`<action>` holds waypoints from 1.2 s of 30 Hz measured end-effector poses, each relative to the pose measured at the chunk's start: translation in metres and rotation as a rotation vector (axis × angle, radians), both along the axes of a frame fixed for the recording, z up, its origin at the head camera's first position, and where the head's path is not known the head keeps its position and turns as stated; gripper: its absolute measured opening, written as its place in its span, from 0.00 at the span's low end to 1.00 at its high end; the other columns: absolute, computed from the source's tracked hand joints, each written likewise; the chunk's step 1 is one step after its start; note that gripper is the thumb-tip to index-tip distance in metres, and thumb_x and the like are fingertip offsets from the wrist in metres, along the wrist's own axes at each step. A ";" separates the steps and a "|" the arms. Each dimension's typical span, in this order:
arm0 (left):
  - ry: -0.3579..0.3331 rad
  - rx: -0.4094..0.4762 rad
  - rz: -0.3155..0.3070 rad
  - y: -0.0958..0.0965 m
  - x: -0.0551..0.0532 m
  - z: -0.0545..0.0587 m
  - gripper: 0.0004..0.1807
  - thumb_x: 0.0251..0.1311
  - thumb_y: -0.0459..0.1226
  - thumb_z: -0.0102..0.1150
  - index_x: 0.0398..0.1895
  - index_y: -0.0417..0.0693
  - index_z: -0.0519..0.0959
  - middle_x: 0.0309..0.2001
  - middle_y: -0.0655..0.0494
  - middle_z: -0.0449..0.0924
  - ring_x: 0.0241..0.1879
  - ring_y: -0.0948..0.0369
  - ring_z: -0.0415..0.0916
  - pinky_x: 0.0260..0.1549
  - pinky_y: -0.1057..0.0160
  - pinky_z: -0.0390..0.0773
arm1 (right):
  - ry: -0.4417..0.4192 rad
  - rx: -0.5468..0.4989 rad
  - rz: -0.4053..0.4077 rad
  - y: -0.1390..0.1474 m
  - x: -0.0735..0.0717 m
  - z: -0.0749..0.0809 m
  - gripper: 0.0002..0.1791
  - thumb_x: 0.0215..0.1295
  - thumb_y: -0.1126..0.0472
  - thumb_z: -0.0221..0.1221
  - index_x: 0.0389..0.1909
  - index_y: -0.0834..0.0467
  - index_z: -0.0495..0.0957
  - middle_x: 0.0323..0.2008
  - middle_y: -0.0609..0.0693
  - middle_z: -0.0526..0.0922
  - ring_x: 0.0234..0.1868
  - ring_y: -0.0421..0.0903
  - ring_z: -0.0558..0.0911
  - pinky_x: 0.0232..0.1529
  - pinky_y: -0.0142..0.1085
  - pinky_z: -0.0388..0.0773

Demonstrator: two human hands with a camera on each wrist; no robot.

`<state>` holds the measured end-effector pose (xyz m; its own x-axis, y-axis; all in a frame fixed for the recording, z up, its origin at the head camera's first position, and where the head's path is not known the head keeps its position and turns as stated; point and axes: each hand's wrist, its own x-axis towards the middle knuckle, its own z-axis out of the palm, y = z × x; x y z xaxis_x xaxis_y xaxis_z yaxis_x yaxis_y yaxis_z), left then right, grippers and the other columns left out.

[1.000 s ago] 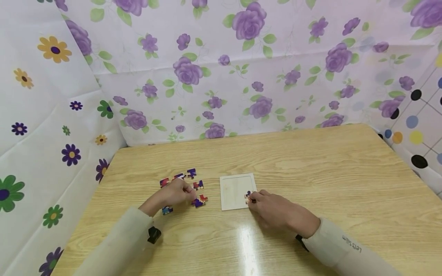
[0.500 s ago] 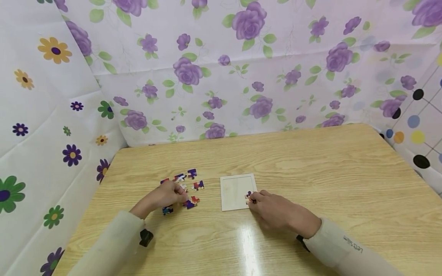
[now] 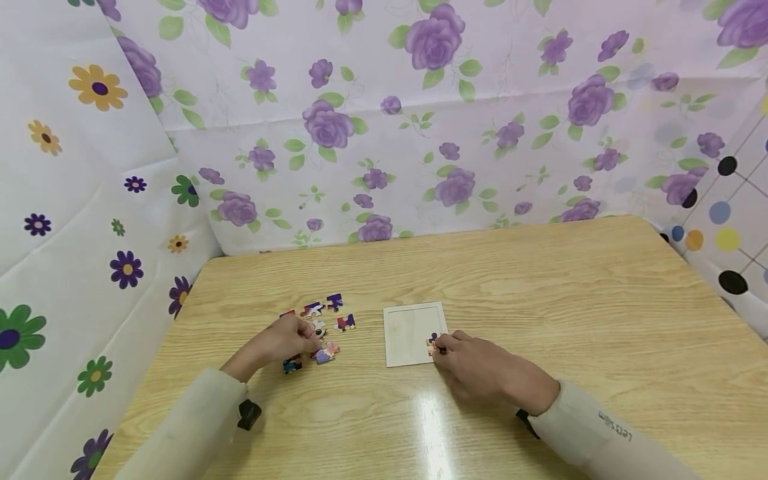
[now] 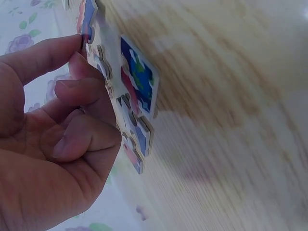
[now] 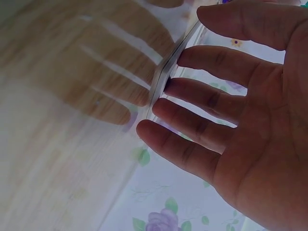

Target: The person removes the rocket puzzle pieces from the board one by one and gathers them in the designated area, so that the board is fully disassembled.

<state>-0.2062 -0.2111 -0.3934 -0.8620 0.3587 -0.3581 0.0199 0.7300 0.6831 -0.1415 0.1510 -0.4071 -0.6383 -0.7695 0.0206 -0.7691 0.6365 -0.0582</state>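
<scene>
My left hand [image 3: 281,341] pinches a purple and pink jigsaw piece [image 3: 327,353] between thumb and index finger, low over the left part of the table. Its other fingers are curled in the left wrist view, near a blue-green jigsaw piece [image 4: 139,74]. My right hand [image 3: 480,365] rests at the lower right corner of a pale wooden puzzle tray [image 3: 396,337]. Its fingers are extended, with fingertips against the tray's edge in the right wrist view. One jigsaw piece [image 3: 433,339] lies inside the tray's lower right corner, partly covered by my right fingertips.
Several loose pieces surround my left hand: a purple piece [image 3: 335,302], a red and purple piece [image 3: 345,323] and a dark blue piece [image 3: 292,364] among them. Floral cloth [image 3: 336,167] hangs behind the wooden table [image 3: 540,287].
My left hand has drawn left, away from the tray, with its piece. The piece's visible face has changed from red and dark purple to paler purple and pink. My right hand stays put.
</scene>
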 end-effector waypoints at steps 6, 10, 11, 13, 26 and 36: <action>-0.006 -0.015 0.040 -0.001 0.004 0.001 0.04 0.66 0.30 0.61 0.34 0.38 0.83 0.34 0.52 0.80 0.28 0.59 0.67 0.30 0.61 0.69 | -0.008 -0.003 -0.001 -0.001 0.000 0.000 0.14 0.69 0.64 0.59 0.53 0.65 0.81 0.52 0.58 0.78 0.53 0.55 0.79 0.50 0.43 0.79; 0.000 -0.005 0.034 0.001 0.003 0.000 0.03 0.65 0.30 0.62 0.34 0.38 0.81 0.34 0.51 0.80 0.27 0.59 0.68 0.29 0.60 0.70 | -0.004 0.003 0.001 0.000 0.000 0.002 0.15 0.69 0.64 0.60 0.53 0.65 0.81 0.52 0.58 0.78 0.53 0.55 0.79 0.50 0.43 0.79; 0.002 -0.004 0.031 0.001 0.002 -0.001 0.03 0.65 0.30 0.62 0.34 0.38 0.81 0.33 0.51 0.80 0.26 0.59 0.68 0.28 0.61 0.70 | -0.002 0.006 0.000 0.000 0.000 0.001 0.15 0.69 0.64 0.60 0.54 0.65 0.81 0.52 0.58 0.78 0.53 0.55 0.79 0.50 0.43 0.79; 0.006 -0.007 0.025 0.003 0.001 -0.001 0.03 0.66 0.31 0.62 0.34 0.39 0.81 0.32 0.51 0.79 0.25 0.59 0.67 0.27 0.61 0.69 | 0.003 0.008 0.002 0.000 0.000 0.001 0.15 0.69 0.64 0.60 0.54 0.64 0.81 0.52 0.58 0.78 0.53 0.55 0.79 0.50 0.43 0.79; 0.007 -0.005 -0.035 0.030 -0.005 0.002 0.06 0.64 0.35 0.64 0.32 0.42 0.82 0.27 0.52 0.78 0.16 0.65 0.55 0.18 0.65 0.59 | -0.016 0.002 -0.010 0.001 -0.002 -0.003 0.15 0.70 0.63 0.59 0.54 0.64 0.80 0.52 0.59 0.77 0.53 0.56 0.78 0.49 0.44 0.79; 0.012 0.022 -0.087 0.058 -0.005 0.000 0.04 0.63 0.33 0.64 0.33 0.40 0.83 0.29 0.53 0.79 0.24 0.63 0.66 0.25 0.65 0.66 | -0.124 0.014 -0.081 0.001 0.003 0.002 0.17 0.70 0.64 0.59 0.58 0.60 0.80 0.52 0.61 0.74 0.48 0.53 0.76 0.42 0.43 0.79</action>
